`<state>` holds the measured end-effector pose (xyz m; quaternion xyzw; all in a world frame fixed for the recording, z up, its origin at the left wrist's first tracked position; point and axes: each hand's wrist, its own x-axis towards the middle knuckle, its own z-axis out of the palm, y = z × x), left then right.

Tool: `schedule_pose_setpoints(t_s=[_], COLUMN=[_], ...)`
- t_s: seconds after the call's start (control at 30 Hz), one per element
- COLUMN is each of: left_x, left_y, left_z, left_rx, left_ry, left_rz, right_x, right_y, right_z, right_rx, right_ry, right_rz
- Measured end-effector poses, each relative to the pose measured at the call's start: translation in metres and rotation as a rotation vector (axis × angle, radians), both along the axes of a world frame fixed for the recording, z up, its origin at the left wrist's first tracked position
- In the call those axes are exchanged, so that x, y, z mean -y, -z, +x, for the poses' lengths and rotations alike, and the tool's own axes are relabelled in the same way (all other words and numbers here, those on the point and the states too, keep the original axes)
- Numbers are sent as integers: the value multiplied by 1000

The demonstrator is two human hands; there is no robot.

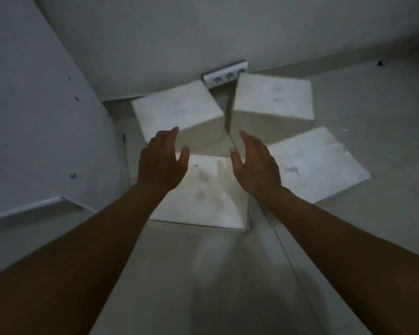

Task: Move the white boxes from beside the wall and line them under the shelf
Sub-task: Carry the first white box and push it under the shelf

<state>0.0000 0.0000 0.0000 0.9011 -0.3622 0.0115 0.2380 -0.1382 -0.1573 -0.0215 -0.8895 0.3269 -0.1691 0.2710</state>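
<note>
my left hand (163, 163) and right hand (254, 165) both open, empty, spread to clamp the nearest white box (203, 197) by its sides.

Readable text: none is showing anywhere.
Near box (203, 189): carrying grey smudges only, no letters.
Right box (317, 163): bearing a faint dark mark, too blurred to read.
Socket strip (225, 76): showing no legible label or brand.
</note>
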Motion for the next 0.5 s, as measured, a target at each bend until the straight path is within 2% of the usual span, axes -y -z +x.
schedule_pose_setpoints(t_s=[0.17,0.3,0.5], left_x=[-5,-18,-34], left_y=[50,84,118], left_z=[2,10,8], left_rx=[-70,-90,-325], left_ry=[-133,-221,-404], left_rz=[63,151,250], right_x=[-9,-15,-31], right_y=[50,77,111], right_z=[-9,-14,-5], right_rx=[-38,-73,-42], right_ry=[54,103,263], right_rz=[129,125,325])
